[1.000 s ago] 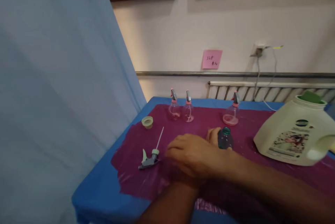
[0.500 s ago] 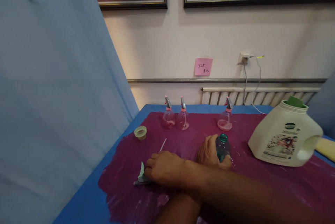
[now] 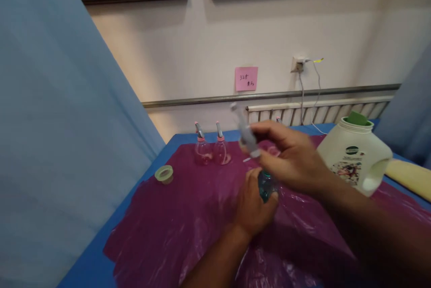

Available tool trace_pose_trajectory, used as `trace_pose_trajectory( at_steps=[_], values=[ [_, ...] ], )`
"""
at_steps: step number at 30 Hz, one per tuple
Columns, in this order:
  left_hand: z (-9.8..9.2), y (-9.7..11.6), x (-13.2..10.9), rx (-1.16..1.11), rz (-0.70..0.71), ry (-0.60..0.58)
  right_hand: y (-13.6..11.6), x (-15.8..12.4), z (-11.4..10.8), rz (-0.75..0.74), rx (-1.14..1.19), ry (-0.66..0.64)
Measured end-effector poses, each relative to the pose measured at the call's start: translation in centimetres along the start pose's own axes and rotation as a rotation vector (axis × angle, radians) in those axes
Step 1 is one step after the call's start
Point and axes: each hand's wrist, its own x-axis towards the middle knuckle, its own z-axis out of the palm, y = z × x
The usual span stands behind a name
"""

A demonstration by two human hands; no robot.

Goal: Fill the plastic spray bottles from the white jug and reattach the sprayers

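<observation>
My left hand (image 3: 252, 207) is wrapped round a translucent green bottle (image 3: 266, 187), which stands uncapped on the plastic sheet. Just above its neck, my right hand (image 3: 292, 160) grips a grey trigger spray head (image 3: 248, 135), blurred by motion. A short white piece, perhaps the end of its dip tube, shows below the fingers. Whether the spray head touches the bottle's mouth is hidden behind the right hand. Two clear spray bottles, the left one (image 3: 203, 151) and the right one (image 3: 221, 151), stand behind with a little pink liquid inside.
A pale green cap (image 3: 164, 174) rests on the purple plastic sheet (image 3: 161, 225) at the left. To the right stands a large cream detergent jug (image 3: 357, 153). Another spray bottle is mostly hidden behind my right hand. A blue curtain (image 3: 74, 135) hangs along the left side.
My right hand has lifted the spray head from the sheet at the left and carried it right, above the green bottle. My arms are uncrossed. The camera view has shifted slightly.
</observation>
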Motion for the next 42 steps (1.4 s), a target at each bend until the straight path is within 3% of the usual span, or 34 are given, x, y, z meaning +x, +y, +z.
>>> trace_pose_trajectory(
  at_steps=[4,9,13,17,24,31,42],
  values=[
    [-0.2,0.0,0.1,0.04,-0.01,-0.012,-0.1,-0.8,-4.9,0.187,0.067,0.187],
    [-0.1,-0.6,-0.1,0.069,-0.013,-0.035,0.1,-1.9,-6.3,0.198,0.039,0.203],
    [-0.2,-0.7,-0.1,0.085,0.04,-0.03,1.2,-2.7,-5.4,0.254,0.052,0.122],
    [-0.2,-0.3,-0.1,0.1,0.01,-0.026,4.3,-4.8,-3.6,0.346,0.086,0.004],
    [0.0,0.4,0.0,0.071,-0.017,-0.02,9.9,-10.0,-1.3,0.501,0.237,-0.002],
    [0.2,0.7,0.0,0.063,-0.013,-0.009,10.2,-11.9,-1.2,0.533,0.197,-0.057],
    [0.4,0.5,-0.3,0.077,-0.123,-0.007,9.0,-11.5,-1.0,0.437,0.048,-0.068]
  ],
)
